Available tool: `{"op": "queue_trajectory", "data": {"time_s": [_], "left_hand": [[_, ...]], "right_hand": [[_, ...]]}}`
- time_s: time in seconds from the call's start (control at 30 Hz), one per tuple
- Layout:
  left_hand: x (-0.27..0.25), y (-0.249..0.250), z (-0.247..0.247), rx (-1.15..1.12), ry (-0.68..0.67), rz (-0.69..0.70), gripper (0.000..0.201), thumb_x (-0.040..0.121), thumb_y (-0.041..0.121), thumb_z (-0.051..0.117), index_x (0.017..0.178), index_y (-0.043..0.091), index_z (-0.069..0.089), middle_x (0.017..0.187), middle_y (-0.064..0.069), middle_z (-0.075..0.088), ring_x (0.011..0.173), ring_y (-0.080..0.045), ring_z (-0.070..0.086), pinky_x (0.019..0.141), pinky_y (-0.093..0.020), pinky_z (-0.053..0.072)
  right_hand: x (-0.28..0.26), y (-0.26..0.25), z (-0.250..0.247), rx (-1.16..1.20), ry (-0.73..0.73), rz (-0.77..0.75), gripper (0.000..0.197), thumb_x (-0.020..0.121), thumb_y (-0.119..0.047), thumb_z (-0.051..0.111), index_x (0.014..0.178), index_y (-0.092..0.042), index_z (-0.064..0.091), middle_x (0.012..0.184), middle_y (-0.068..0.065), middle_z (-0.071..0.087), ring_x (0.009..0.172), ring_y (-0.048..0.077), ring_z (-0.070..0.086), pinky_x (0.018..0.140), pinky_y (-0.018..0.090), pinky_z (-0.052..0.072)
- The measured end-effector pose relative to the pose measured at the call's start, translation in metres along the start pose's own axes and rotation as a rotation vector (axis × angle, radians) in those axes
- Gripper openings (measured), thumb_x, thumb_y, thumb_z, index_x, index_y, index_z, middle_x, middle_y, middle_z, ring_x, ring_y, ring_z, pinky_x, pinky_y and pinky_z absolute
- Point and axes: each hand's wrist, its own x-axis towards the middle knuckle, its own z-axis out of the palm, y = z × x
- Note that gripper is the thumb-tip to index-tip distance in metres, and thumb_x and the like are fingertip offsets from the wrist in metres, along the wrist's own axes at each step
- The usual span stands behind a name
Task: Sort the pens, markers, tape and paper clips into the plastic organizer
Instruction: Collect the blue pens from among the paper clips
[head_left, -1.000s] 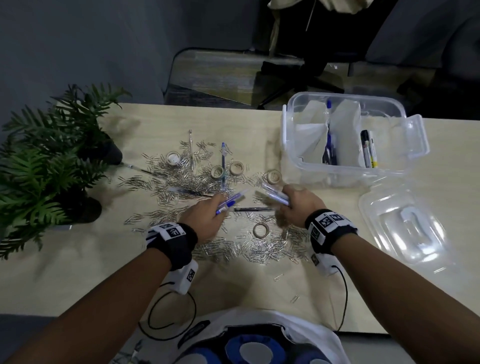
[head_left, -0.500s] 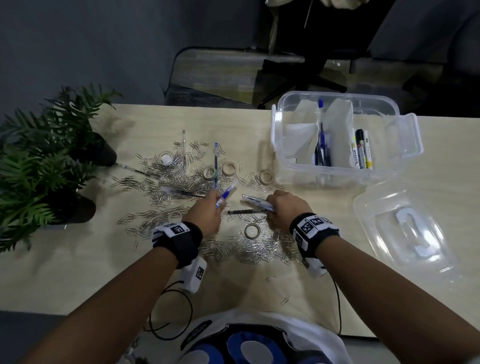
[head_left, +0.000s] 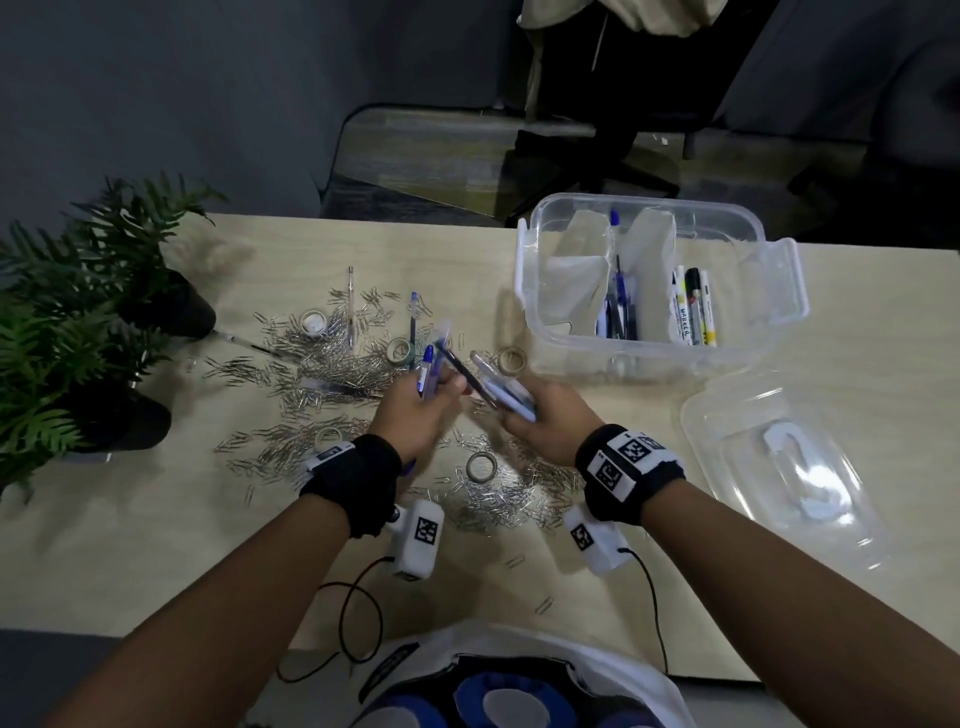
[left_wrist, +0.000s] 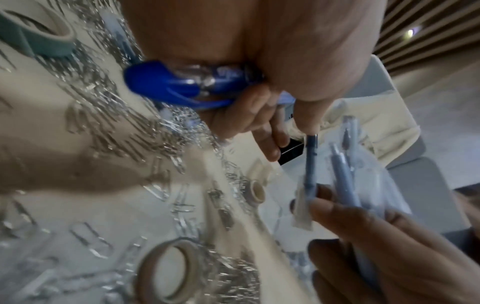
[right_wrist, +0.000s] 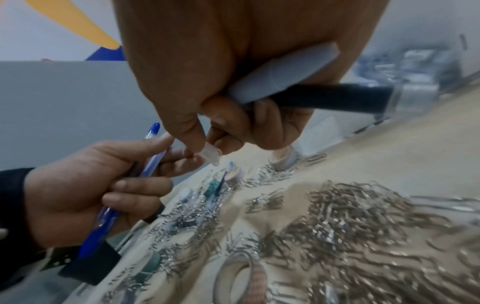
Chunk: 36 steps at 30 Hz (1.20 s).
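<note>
1. Check the plastic organizer (head_left: 779, 291) at the far right of the table (head_left: 156, 545); its middle compartment holds several pens; the compartment right of that holds markers (head_left: 693, 306); the left compartments look empty of tape and clips, so judge the sort as barely begun; its lid (head_left: 779, 467) lies off, just beside it.
2. Note the paper clips (head_left: 332, 364), the bulk of the remaining work; they lie spread across the table's middle, none yet in the box.
3. Count the tape rolls (head_left: 480, 466); at least five lie among the clips, untouched.
4. Collect the loose pens (head_left: 350, 306) lying in the clip pile.
5. Observe your left hand (head_left: 415, 421); its fingers curl round a blue pen (right_wrist: 149, 162) and its fingertips meet a dark pen (head_left: 462, 371).
6. Observe your right hand (head_left: 550, 426); it grips a bundle of pens (head_left: 511, 397), the dark pen apparently among them; you hold them above the clips, not yet at the box.
</note>
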Motion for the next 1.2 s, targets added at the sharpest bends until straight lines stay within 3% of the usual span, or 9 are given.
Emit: {"op": "queue_trajectory", "data": {"time_s": [0.13, 0.2, 0.27, 0.37, 0.47, 0.7, 0.83, 1.0, 1.2], "left_hand": [[-0.004, 0.024, 0.01, -0.158, 0.002, 0.051, 0.012, 0.096, 0.023, 0.059, 0.098, 0.016, 0.07, 0.07, 0.012, 0.069, 0.066, -0.002, 0.064, 0.067, -0.024, 0.051], [-0.008, 0.037, 0.016, -0.275, -0.02, 0.059, 0.009, 0.098, 0.015, 0.057, 0.095, 0.015, 0.065, 0.045, 0.014, 0.048, 0.039, 0.0, 0.044, 0.044, -0.017, 0.037], [-0.009, 0.046, 0.02, -0.374, -0.004, 0.053, 0.009, 0.098, 0.015, 0.057, 0.093, 0.015, 0.064, 0.045, 0.009, 0.035, 0.034, -0.006, 0.027, 0.039, -0.017, 0.025], [-0.009, 0.067, 0.026, -0.346, 0.043, 0.108, 0.014, 0.099, 0.02, 0.055, 0.1, 0.011, 0.066, 0.06, -0.007, 0.048, 0.04, -0.007, 0.038, 0.04, -0.019, 0.032], [0.002, 0.093, 0.037, -0.188, 0.139, 0.201, 0.017, 0.1, 0.026, 0.053, 0.101, 0.012, 0.064, 0.074, 0.01, 0.066, 0.064, 0.002, 0.059, 0.063, -0.016, 0.045], [0.036, 0.157, 0.09, -0.17, -0.074, 0.034, 0.029, 0.105, 0.027, 0.04, 0.109, 0.008, 0.061, 0.074, -0.001, 0.046, 0.058, -0.015, 0.047, 0.05, -0.026, 0.041], [0.049, 0.184, 0.113, -0.198, -0.221, -0.111, 0.018, 0.102, 0.016, 0.044, 0.103, 0.001, 0.055, 0.083, -0.012, 0.052, 0.053, -0.02, 0.061, 0.053, -0.031, 0.052], [0.06, 0.205, 0.129, -0.049, -0.252, -0.152, 0.006, 0.093, 0.004, 0.055, 0.088, 0.0, 0.056, 0.091, -0.02, 0.068, 0.073, -0.035, 0.07, 0.079, -0.052, 0.058], [0.118, 0.172, 0.14, 0.111, -0.167, -0.145, 0.042, 0.066, 0.022, 0.058, 0.101, -0.001, 0.059, 0.1, -0.027, 0.069, 0.09, -0.046, 0.069, 0.076, -0.062, 0.056]], "right_hand": [[-0.003, -0.014, -0.014, 0.064, -0.044, -0.036, 0.02, 0.091, -0.028, 0.064, 0.107, -0.016, 0.063, 0.088, 0.006, 0.068, 0.071, 0.02, 0.06, 0.064, 0.031, 0.047], [-0.006, -0.019, -0.024, 0.098, -0.049, -0.036, 0.018, 0.091, -0.031, 0.065, 0.104, -0.018, 0.062, 0.088, 0.005, 0.067, 0.075, 0.021, 0.061, 0.063, 0.029, 0.045], [-0.008, -0.021, -0.035, 0.123, -0.041, -0.038, 0.019, 0.091, -0.033, 0.065, 0.103, -0.02, 0.061, 0.085, 0.001, 0.066, 0.072, 0.017, 0.06, 0.06, 0.027, 0.042], [-0.015, -0.025, -0.057, 0.209, -0.004, -0.055, 0.019, 0.091, -0.038, 0.065, 0.102, -0.024, 0.058, 0.077, -0.005, 0.059, 0.06, 0.01, 0.052, 0.055, 0.024, 0.044], [-0.021, -0.028, -0.085, 0.317, 0.089, -0.047, 0.011, 0.094, -0.037, 0.061, 0.094, -0.033, 0.051, 0.072, -0.006, 0.052, 0.054, 0.009, 0.046, 0.046, 0.016, 0.04], [-0.004, 0.005, -0.146, 0.813, 0.295, 0.26, 0.021, 0.091, -0.012, 0.053, 0.11, -0.008, 0.045, 0.068, 0.007, 0.043, 0.043, 0.014, 0.038, 0.045, 0.026, 0.037], [0.003, 0.018, -0.164, 0.9, 0.324, 0.322, 0.017, 0.09, -0.001, 0.047, 0.095, -0.013, 0.036, 0.077, 0.014, 0.045, 0.052, 0.021, 0.044, 0.047, 0.029, 0.042], [0.019, 0.029, -0.168, 0.8, 0.325, 0.34, 0.027, 0.091, -0.005, 0.052, 0.115, -0.008, 0.039, 0.109, 0.024, 0.062, 0.081, 0.038, 0.071, 0.057, 0.036, 0.056], [0.03, 0.031, -0.171, 0.774, 0.349, 0.347, 0.032, 0.095, -0.01, 0.052, 0.124, -0.007, 0.037, 0.112, 0.023, 0.063, 0.086, 0.03, 0.072, 0.067, 0.042, 0.06]]}}
